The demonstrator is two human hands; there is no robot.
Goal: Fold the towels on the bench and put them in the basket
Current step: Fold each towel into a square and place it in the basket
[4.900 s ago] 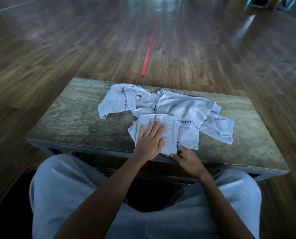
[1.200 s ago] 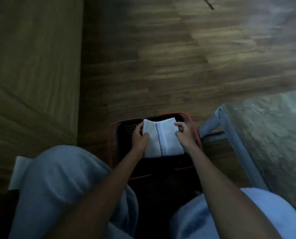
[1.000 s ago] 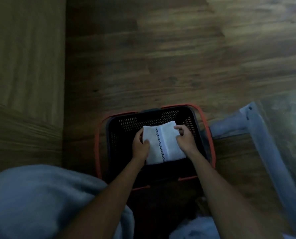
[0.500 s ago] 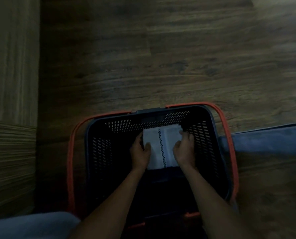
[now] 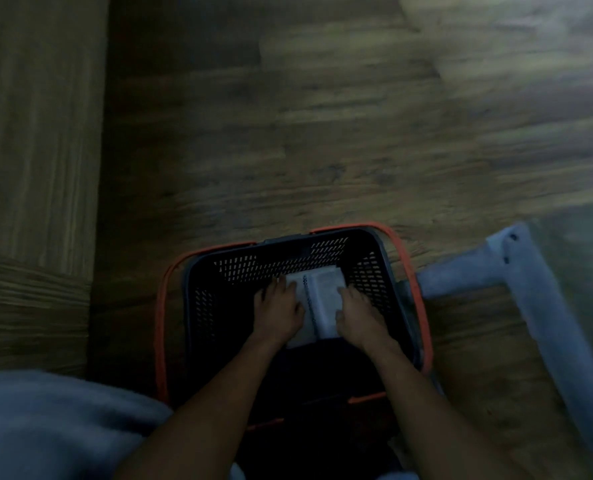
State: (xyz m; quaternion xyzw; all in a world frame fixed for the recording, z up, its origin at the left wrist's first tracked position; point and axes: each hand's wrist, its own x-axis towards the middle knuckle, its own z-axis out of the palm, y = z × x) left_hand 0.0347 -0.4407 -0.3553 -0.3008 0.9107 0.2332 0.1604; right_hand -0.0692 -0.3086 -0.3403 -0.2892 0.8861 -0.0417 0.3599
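A folded white towel [image 5: 319, 299] with a dark checked stripe lies low inside the black mesh basket [image 5: 239, 268], which has an orange rim and stands on the floor. My left hand [image 5: 279, 311] rests on the towel's left side, fingers laid over it. My right hand [image 5: 359, 315] rests on its right side in the same way. Both hands are down inside the basket. The frame is blurred, so I cannot see whether the fingers still pinch the towel. The towels on the bench are out of view.
The bench's grey metal leg and frame [image 5: 530, 292] stand just right of the basket. My grey-clad knee [image 5: 56, 424] fills the lower left. Wooden floor [image 5: 288, 133] stretches beyond the basket.
I carried the folded towel from the bench down into the basket. Over the last second both hands lowered it deeper, and it now lies near the basket's bottom.
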